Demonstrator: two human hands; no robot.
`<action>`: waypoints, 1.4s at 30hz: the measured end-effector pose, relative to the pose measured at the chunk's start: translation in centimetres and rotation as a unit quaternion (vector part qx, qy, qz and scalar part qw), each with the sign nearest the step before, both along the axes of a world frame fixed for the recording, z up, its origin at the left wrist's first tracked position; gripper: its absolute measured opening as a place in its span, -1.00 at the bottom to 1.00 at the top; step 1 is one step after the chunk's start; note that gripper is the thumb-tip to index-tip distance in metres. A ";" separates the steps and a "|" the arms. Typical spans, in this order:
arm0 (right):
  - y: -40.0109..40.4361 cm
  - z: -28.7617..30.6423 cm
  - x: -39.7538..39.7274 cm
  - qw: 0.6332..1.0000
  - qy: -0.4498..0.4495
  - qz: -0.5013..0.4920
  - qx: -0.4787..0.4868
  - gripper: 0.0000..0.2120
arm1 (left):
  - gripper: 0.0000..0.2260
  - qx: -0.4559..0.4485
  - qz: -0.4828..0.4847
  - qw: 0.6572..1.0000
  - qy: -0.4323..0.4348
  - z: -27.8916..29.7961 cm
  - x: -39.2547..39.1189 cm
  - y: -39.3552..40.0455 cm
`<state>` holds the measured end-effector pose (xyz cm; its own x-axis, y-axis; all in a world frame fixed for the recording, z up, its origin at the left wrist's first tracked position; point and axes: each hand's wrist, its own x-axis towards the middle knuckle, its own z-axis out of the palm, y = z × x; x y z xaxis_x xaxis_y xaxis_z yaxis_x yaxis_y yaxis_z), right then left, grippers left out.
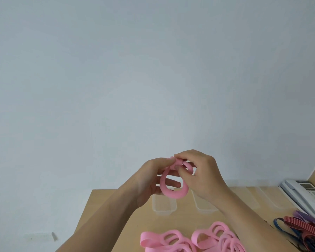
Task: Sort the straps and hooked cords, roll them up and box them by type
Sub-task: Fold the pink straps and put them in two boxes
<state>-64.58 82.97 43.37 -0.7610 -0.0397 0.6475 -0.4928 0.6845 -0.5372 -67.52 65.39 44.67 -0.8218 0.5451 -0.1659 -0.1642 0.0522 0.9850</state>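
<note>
Above the left tray (164, 206), both hands pinch a pink strap (173, 188), left hand (151, 180) steadying the loop while the right hand (202, 171) winds it, likely to box it there.

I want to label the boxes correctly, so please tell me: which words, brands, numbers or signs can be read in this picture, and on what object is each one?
No text can be read.
Telephone: its display and keys carry marks, but they are too small and blurred to read.
Clear boxes, pink straps, striped cords: no label or print shows on them.
</note>
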 end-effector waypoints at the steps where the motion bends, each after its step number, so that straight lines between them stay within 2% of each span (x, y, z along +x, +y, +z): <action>1: -0.2 -0.3 -0.1 1.000 0.017 0.005 0.007 -0.76 | -0.67 0.007 -0.004 1.000 -0.001 0.0 0.0 -0.2; 4: -0.6 -1.2 -0.3 0.998 0.057 0.001 0.021 -0.80 | -0.67 0.022 -0.015 1.000 0.000 -0.1 -0.2 -0.7; 7: -1.1 -1.9 -0.3 0.998 0.050 0.000 0.034 -0.75 | -0.74 0.026 -0.015 1.000 -0.007 -0.8 -0.7 -1.3; 12: -2.0 -2.0 0.0 0.998 -0.047 0.040 0.005 -0.80 | -0.75 0.030 0.005 0.999 -0.037 -2.7 -1.4 -2.8; 18: -3.6 -1.3 -0.3 0.979 -0.197 0.044 -0.006 -0.75 | -0.69 0.027 0.016 0.999 -0.044 -3.7 -1.7 -4.5; 22: -5.0 -1.9 -0.6 0.981 -0.192 0.038 0.004 -0.73 | -0.70 0.036 0.029 0.997 -0.058 -4.3 -1.8 -5.8; 26: -6.3 -3.2 -1.1 0.988 -0.155 0.014 0.009 -0.82 | -0.76 0.022 0.046 0.997 -0.065 -5.6 -1.6 -7.1; 32: -8.0 -6.0 -1.1 0.991 -0.134 0.001 0.000 -0.86 | -0.68 0.040 0.052 0.994 -0.091 -7.6 -1.7 -8.5; 37: -7.5 -9.1 -1.5 0.986 -0.161 0.013 0.039 -0.87 | -0.72 0.047 0.061 0.989 -0.130 -9.7 -2.8 -8.5; 39: -7.2 -10.0 -1.6 0.982 -0.181 0.030 0.043 -0.78 | -0.74 0.047 0.074 0.984 -0.153 -10.8 -3.3 -8.1; 42: -6.6 -11.4 -2.2 0.969 -0.240 0.045 0.045 -0.52 | -0.77 0.032 0.085 0.981 -0.173 -12.4 -4.2 -7.3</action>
